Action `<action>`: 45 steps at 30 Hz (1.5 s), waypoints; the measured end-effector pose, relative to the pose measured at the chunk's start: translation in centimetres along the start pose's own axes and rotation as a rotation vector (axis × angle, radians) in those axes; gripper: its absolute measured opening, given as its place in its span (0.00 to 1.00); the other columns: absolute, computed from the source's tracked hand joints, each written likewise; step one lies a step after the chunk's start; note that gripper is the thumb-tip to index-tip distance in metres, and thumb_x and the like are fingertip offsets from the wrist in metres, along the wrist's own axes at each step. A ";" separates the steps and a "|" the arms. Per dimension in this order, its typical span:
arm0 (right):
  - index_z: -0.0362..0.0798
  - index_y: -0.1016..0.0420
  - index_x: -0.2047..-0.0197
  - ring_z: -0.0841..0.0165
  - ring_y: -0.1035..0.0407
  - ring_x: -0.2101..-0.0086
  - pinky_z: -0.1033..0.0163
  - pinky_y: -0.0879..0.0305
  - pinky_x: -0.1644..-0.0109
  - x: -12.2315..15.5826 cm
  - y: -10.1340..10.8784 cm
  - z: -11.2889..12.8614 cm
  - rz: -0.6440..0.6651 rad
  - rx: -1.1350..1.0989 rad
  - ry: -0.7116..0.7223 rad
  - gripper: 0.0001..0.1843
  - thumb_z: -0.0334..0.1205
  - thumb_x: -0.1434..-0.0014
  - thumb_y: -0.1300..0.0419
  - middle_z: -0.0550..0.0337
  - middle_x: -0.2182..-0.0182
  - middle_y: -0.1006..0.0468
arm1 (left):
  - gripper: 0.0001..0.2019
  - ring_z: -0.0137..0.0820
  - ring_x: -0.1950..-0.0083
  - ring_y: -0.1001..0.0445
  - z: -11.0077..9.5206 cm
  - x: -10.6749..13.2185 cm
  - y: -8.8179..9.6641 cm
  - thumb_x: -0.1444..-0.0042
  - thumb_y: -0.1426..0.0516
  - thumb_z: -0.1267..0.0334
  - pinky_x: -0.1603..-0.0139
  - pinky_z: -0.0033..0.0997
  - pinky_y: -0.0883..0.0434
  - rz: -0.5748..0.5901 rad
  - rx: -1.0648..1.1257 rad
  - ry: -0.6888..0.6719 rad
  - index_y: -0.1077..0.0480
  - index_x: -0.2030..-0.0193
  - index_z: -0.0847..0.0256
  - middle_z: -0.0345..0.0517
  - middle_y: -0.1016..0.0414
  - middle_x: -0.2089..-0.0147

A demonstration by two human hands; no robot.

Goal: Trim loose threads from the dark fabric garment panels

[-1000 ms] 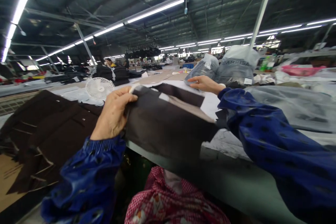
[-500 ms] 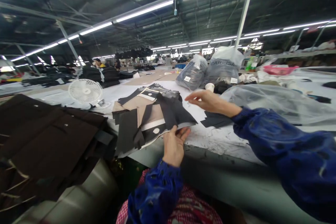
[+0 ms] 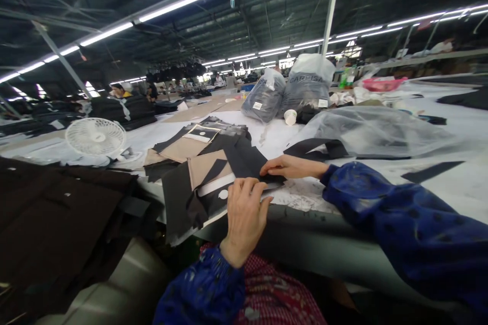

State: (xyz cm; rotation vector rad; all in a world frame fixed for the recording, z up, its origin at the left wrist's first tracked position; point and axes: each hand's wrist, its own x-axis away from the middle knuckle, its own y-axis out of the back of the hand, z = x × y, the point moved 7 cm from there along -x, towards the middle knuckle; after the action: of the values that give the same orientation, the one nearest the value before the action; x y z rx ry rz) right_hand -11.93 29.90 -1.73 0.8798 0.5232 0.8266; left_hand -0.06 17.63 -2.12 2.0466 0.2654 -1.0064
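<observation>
Dark grey and beige fabric pieces (image 3: 208, 167) lie in a loose, overlapping pile at the table's near edge, some with white strips and round white dots. My left hand (image 3: 246, 213) is at the near edge of this pile, back of the hand up, its fingers bent over the edge of a fabric panel (image 3: 213, 200) with a white dot. To its right, my right hand (image 3: 292, 166) has its fingers together, tips on a dark fabric piece (image 3: 247, 162). Its thumb and whatever lies under the fingertips are partly hidden.
A white fan (image 3: 95, 137) stands left of the pile, behind a stack of dark brown fabric (image 3: 57, 218). Filled plastic bags (image 3: 305, 86), a paper cup (image 3: 290, 117), a clear plastic sheet (image 3: 377, 129) and a pink basket (image 3: 383, 84) sit farther back and right.
My right hand has come down from above the table onto the dark fabric. My left hand has turned from under the panel's edge to over it. The view has shifted slightly right.
</observation>
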 end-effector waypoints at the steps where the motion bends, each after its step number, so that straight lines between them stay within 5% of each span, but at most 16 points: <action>1: 0.41 0.25 0.48 0.64 0.30 0.53 0.61 0.38 0.47 0.3 0.3 -0.1 0.001 -0.035 -0.007 0.21 0.45 0.36 0.49 0.52 0.52 0.23 | 0.05 0.41 0.54 0.34 0.1 -0.4 -0.9 0.43 0.42 0.67 0.53 0.42 0.37 0.058 -0.065 -0.034 0.28 0.59 0.59 0.46 0.25 0.58; 4: 0.41 0.25 0.49 0.64 0.31 0.55 0.61 0.38 0.49 1.6 1.0 -0.3 -0.013 -0.106 -0.027 0.24 0.50 0.38 0.46 0.52 0.55 0.22 | 0.03 0.39 0.58 0.34 1.3 -1.0 -2.9 0.41 0.43 0.66 0.56 0.40 0.38 0.138 -0.137 -0.010 0.28 0.64 0.59 0.43 0.26 0.63; 9: 0.43 0.21 0.59 0.66 0.33 0.62 0.63 0.38 0.56 2.7 0.7 0.5 -0.004 0.025 0.053 0.19 0.50 0.46 0.36 0.55 0.62 0.24 | 0.05 0.37 0.59 0.33 2.5 -1.5 -3.5 0.42 0.43 0.67 0.56 0.37 0.39 0.164 -0.108 0.116 0.28 0.69 0.59 0.42 0.26 0.65; 13: 0.41 0.21 0.64 0.70 0.34 0.68 0.65 0.40 0.62 2.0 -0.1 0.9 -0.035 0.149 0.111 0.16 0.46 0.40 0.42 0.55 0.68 0.25 | 0.09 0.36 0.61 0.32 2.6 -2.2 -3.7 0.43 0.42 0.63 0.59 0.35 0.39 0.204 -0.115 0.199 0.29 0.73 0.59 0.41 0.27 0.68; 19: 0.40 0.23 0.57 0.68 0.31 0.65 0.65 0.38 0.62 2.2 0.7 -1.5 -0.036 -0.215 -0.112 0.22 0.52 0.42 0.43 0.55 0.65 0.22 | 0.11 0.35 0.64 0.30 4.0 -3.1 -4.6 0.45 0.42 0.57 0.65 0.32 0.41 0.267 -0.076 0.410 0.27 0.74 0.59 0.43 0.25 0.70; 23: 0.41 0.24 0.62 0.73 0.37 0.72 0.68 0.43 0.70 3.1 1.7 -2.4 -0.065 -0.287 -0.194 0.21 0.53 0.44 0.40 0.60 0.72 0.27 | 0.12 0.34 0.68 0.29 5.1 -3.3 -5.3 0.48 0.43 0.54 0.68 0.30 0.41 0.339 0.034 0.534 0.26 0.75 0.58 0.43 0.24 0.73; 28: 0.42 0.25 0.64 0.77 0.46 0.77 0.69 0.53 0.76 2.8 1.4 -2.9 -0.025 -0.223 -0.169 0.19 0.52 0.46 0.37 0.67 0.79 0.35 | 0.13 0.35 0.69 0.29 5.5 -3.4 -5.5 0.50 0.43 0.51 0.69 0.30 0.41 0.349 0.047 0.544 0.25 0.75 0.58 0.42 0.25 0.75; 45: 0.39 0.21 0.69 0.75 0.41 0.76 0.67 0.48 0.73 2.1 0.7 -3.5 -0.027 -0.054 -0.233 0.16 0.45 0.49 0.39 0.62 0.78 0.28 | 0.15 0.33 0.72 0.33 5.1 -3.6 -5.7 0.52 0.44 0.49 0.73 0.29 0.44 0.369 0.005 0.534 0.29 0.79 0.58 0.41 0.30 0.78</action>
State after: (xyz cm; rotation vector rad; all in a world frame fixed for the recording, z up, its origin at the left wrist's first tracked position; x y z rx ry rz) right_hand -13.44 33.45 -3.16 0.9038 0.3068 0.6993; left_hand -8.15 17.99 -4.57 2.2321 0.1483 -0.2281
